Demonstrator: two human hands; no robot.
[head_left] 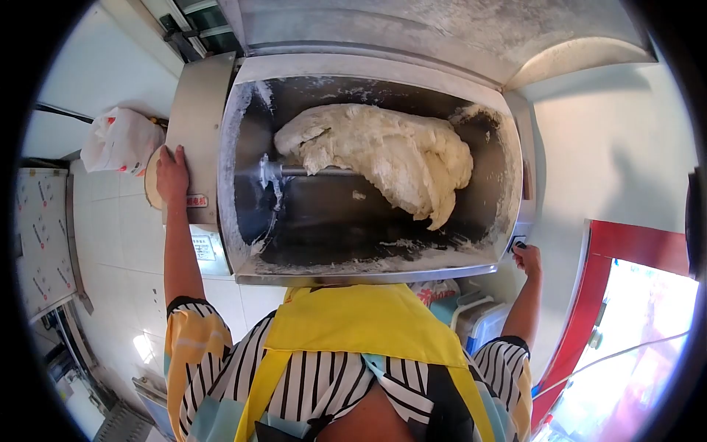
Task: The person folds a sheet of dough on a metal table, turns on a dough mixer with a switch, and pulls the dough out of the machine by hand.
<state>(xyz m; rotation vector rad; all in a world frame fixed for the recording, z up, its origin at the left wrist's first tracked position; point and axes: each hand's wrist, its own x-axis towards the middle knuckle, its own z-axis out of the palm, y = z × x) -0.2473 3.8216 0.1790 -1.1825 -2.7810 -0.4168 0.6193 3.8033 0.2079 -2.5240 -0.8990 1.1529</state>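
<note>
- The dough (383,147) lies inside the mixer bin (374,68), between the two hands and well apart from both.
- Its long axis runs mostly crosswise, from the left wall side toward the right, sloping nearer the person at the right; a tapered lobe there hangs toward the near rim.
- A metal bar (324,170) meets the dough's near side, its left end caked white.
- Pale residue coats the bin's walls and rim.
- The right hand (527,259), just beside the bin's near right corner, has its fingers closed around a dark knob (520,245).
- The left hand (173,173) lies on the metal housing (197,118) left of the bin, fingers slightly spread.
- A white plastic bag (121,141) sits farther left, beyond the housing.
- A yellow apron (368,324) faces the near rim.
</note>
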